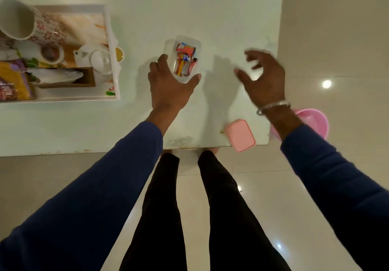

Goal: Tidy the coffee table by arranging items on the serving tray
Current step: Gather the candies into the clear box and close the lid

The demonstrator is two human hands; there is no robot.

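Your left hand (171, 85) clamps the near end of the clear box (183, 59) of wrapped sweets, thumb on one side and fingers (162, 59) on the other, so it can likely be slid or lifted toward the tray (115, 39) well off to the left of the worktop (221, 13). Your right hand (263, 79) hovers blurred with fingers spread and holding nothing, while the pink lid (241, 135) sits at the near edge, perhaps meant for the box.

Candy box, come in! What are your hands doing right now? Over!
Left hand gripping clear candy box on the table. Right hand open, empty, blurred. Serving tray crowded at left. Pink lid at table edge, not blocking.
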